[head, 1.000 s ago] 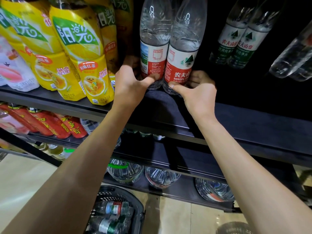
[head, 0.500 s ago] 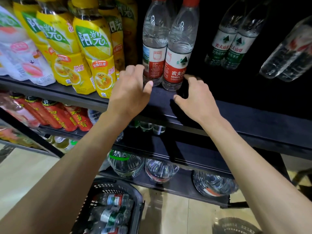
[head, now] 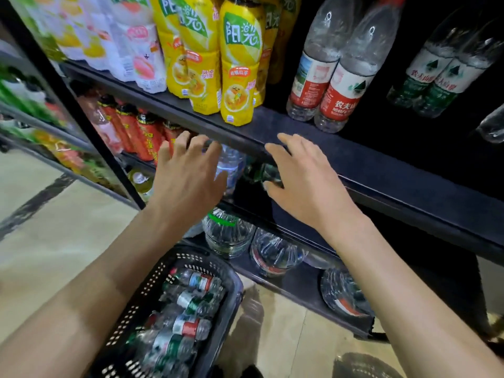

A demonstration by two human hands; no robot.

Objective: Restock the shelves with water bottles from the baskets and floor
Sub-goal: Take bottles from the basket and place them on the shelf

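Both hands are open and empty: left hand (head: 188, 175), right hand (head: 305, 181), below the two red-label water bottles (head: 338, 85) standing on the shelf (head: 286, 132)

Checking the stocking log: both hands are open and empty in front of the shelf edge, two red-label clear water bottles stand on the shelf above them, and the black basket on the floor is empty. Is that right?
One detail is wrong: the black plastic basket is not empty; the head view shows it holding small water bottles. The left hand and right hand are open and empty, below the two red-label clear water bottles.

Dim light leaves the shelf (head: 381, 170) recesses black. Left edge smears with motion blur. Wide-angle distortion bends the uprights.
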